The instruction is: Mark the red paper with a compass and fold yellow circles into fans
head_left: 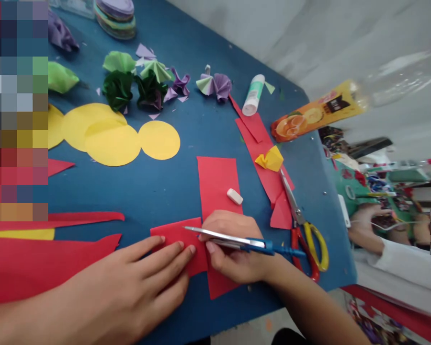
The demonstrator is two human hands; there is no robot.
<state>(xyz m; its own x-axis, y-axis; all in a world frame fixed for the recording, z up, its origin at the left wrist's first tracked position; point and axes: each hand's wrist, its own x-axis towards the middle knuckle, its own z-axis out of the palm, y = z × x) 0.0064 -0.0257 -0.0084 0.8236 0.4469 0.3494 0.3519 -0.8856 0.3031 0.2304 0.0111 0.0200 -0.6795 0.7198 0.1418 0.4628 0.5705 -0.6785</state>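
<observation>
My left hand (140, 280) lies flat with its fingers outstretched on a small piece of red paper (175, 231), holding it down against the table. In my right hand (249, 266) is a drawing compass (256, 243) with silver legs and a blue head, gripped between thumb and fingers. Its tip points left, over the small red paper; whether it touches cannot be made out. Under my right hand extends a longer red paper strip (218, 177). A white eraser (234, 196) rests on that strip, just beyond my knuckles.
Scissors (298, 215) with red and yellow handles lie right. Beyond are red scraps (253, 143), a glue stick (254, 95) and an orange drink bottle (316, 112). Yellow paper circles (160, 140), crumpled green paper (118, 88) and red sheets (39, 263) lie left. Another person's arm (368, 235) is right.
</observation>
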